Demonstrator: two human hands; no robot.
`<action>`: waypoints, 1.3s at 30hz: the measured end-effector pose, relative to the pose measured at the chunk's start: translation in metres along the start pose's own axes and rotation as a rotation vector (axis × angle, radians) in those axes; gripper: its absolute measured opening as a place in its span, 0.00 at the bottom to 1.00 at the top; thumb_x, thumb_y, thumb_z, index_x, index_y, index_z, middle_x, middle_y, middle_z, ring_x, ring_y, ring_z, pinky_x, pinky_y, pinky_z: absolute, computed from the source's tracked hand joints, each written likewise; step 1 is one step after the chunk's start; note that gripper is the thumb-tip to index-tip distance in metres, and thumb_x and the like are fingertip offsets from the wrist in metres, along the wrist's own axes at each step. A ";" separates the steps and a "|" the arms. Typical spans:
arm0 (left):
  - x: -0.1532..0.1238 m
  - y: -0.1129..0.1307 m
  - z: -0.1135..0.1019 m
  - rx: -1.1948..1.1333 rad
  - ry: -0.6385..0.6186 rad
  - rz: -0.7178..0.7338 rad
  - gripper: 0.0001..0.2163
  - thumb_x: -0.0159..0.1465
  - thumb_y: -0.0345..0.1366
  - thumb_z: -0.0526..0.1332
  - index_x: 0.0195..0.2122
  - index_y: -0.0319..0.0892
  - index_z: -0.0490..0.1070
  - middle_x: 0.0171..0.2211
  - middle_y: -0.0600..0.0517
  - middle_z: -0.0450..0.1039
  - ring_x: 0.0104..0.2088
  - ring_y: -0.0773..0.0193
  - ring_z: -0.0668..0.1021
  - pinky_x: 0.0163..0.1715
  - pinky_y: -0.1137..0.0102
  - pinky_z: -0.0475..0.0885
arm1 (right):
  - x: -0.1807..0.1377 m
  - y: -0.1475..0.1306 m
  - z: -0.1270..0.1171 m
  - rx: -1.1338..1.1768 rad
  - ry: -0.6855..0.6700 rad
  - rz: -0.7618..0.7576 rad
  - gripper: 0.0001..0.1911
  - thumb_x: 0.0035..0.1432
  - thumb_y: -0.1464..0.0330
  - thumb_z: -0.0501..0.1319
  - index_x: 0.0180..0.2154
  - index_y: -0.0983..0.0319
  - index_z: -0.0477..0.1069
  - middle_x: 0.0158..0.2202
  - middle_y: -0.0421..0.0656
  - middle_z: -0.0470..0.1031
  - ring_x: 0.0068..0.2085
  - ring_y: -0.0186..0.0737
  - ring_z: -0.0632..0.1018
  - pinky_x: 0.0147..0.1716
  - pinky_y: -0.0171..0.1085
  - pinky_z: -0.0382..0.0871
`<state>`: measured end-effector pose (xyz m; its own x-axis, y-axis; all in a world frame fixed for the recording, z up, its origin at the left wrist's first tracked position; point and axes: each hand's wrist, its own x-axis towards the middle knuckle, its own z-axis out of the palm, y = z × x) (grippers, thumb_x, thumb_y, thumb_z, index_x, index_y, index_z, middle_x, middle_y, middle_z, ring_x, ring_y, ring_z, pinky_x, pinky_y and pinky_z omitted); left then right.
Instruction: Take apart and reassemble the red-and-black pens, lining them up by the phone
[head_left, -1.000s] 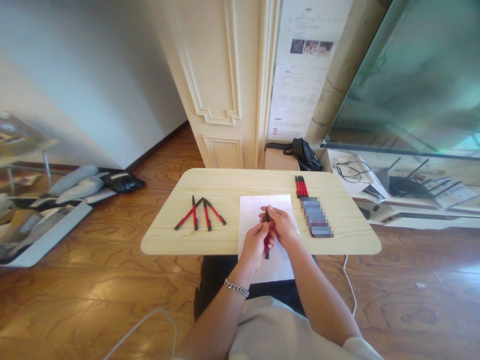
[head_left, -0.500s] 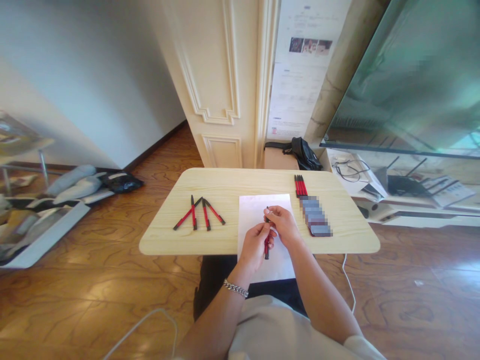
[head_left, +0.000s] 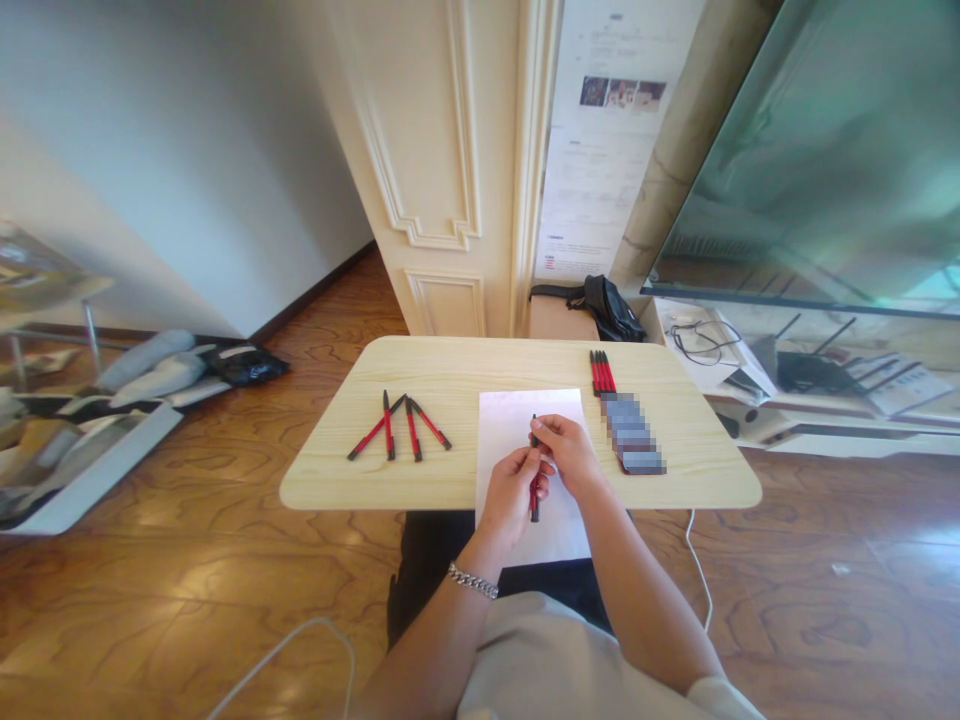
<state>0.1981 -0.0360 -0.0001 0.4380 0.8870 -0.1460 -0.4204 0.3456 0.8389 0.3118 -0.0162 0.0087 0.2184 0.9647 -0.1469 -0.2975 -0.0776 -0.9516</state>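
Note:
Both hands grip one red and black pen (head_left: 534,497) over a white sheet of paper (head_left: 529,415) on a small wooden table (head_left: 450,375). My left hand (head_left: 514,491) is closed round the pen's lower barrel. My right hand (head_left: 568,453) pinches its upper end, and the black tip pokes out above the fingers. Several more red and black pens (head_left: 399,427) lie fanned out on the left of the table. Three pens (head_left: 601,372) lie side by side at the far right, above a blurred dark object (head_left: 632,435).
A black bag (head_left: 607,306) sits on a low box behind the table. A low shelf with cables and routers (head_left: 810,375) stands to the right. Bags and a tray (head_left: 105,400) lie on the wooden floor at left. A white cable (head_left: 701,570) hangs by the table.
Barely anything has moved. My right hand's fingers have shifted slightly on the pen's upper end while my left hand stays in its place.

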 end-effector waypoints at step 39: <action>-0.001 0.002 0.001 -0.014 0.055 -0.009 0.16 0.58 0.45 0.63 0.40 0.37 0.69 0.26 0.51 0.70 0.21 0.73 0.67 0.20 0.75 0.60 | 0.002 0.001 -0.004 -0.168 0.015 -0.017 0.22 0.47 0.55 0.66 0.39 0.63 0.73 0.29 0.43 0.76 0.28 0.36 0.74 0.28 0.35 0.67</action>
<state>0.1975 -0.0360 0.0024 0.3976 0.8992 -0.1827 -0.4281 0.3579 0.8298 0.3156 -0.0154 0.0068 0.2364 0.9624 -0.1335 -0.1347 -0.1037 -0.9855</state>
